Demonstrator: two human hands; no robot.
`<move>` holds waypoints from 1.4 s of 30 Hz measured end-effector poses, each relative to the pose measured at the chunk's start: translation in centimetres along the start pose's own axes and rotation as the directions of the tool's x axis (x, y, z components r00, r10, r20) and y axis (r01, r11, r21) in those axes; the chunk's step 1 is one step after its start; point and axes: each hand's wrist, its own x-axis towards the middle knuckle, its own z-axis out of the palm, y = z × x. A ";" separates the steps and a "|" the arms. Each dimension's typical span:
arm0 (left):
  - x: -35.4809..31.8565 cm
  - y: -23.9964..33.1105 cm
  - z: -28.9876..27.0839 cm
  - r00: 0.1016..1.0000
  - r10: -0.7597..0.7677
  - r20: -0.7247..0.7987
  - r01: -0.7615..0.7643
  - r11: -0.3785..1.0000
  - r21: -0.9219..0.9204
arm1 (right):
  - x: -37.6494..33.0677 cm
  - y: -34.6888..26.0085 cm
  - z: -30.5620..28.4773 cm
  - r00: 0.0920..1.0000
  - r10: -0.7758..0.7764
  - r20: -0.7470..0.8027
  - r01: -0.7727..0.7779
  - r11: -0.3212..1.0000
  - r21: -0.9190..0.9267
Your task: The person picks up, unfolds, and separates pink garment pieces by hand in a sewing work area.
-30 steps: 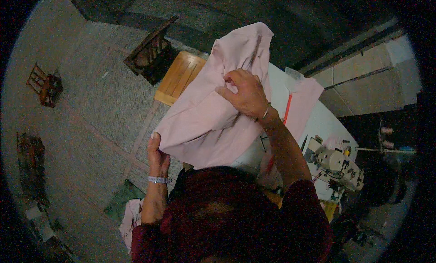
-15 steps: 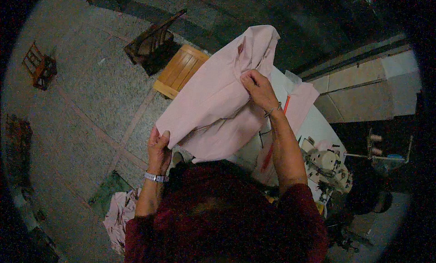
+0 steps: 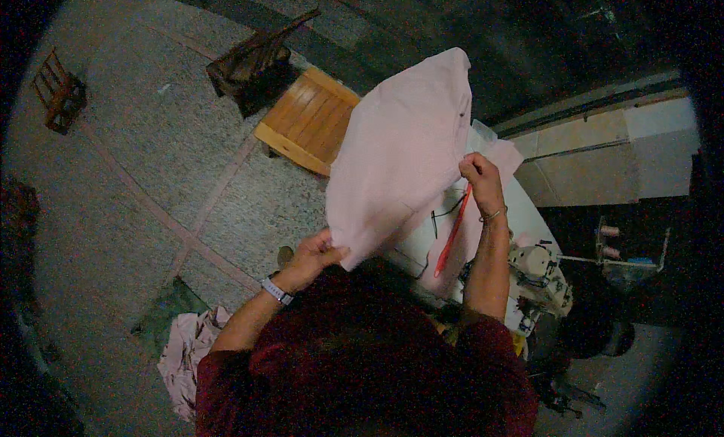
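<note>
A large piece of pale pink fabric (image 3: 403, 143) hangs between my two hands, its upper end rising to a rounded corner. My left hand (image 3: 311, 257) pinches the lower left corner between thumb and fingers. Closed on the right edge, my right hand (image 3: 483, 179) sits higher up, over the white sewing table (image 3: 532, 214). A long red strip-like tool (image 3: 452, 237) lies below the right hand on another pink fabric piece (image 3: 471, 232). To the right of that forearm stands a white sewing machine (image 3: 541, 267).
A slatted wooden table (image 3: 305, 120) stands beyond the fabric, with a dark wooden chair (image 3: 253, 71) behind it. Another small chair (image 3: 59, 94) is far left. Crumpled pink cloth (image 3: 187, 358) lies by a green cloth (image 3: 172, 312) at lower left. Thread spools (image 3: 609, 242) stand at right.
My left hand has moved right and slightly down with its corner. My right hand has shifted right and down to the fabric's edge. The fabric has turned, showing a smoother, broader face.
</note>
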 end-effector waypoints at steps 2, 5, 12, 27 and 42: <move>0.3 2.2 0.8 0.992 -0.079 0.098 0.063 0.985 0.162 | -0.1 1.6 -0.4 0.999 0.000 -0.052 -0.001 1.000 -0.016; 0.8 3.3 0.9 0.981 -0.074 0.178 -0.021 0.876 0.482 | -0.4 0.9 -0.4 0.994 0.009 -0.111 -0.008 1.000 0.014; -0.3 8.5 4.2 0.815 0.056 0.576 -0.408 0.761 0.504 | -4.1 -2.9 -3.4 0.985 0.130 -0.114 -0.068 0.898 0.436; -0.1 4.7 -2.9 0.957 -0.216 0.192 0.281 0.849 -0.448 | -14.5 -4.4 -4.0 0.945 0.217 -0.244 -0.119 0.925 0.360; 8.0 6.1 -9.5 0.998 -0.010 -0.070 -0.034 0.797 -0.604 | -18.7 -3.1 -5.1 0.949 0.017 -0.314 -0.177 0.854 -0.490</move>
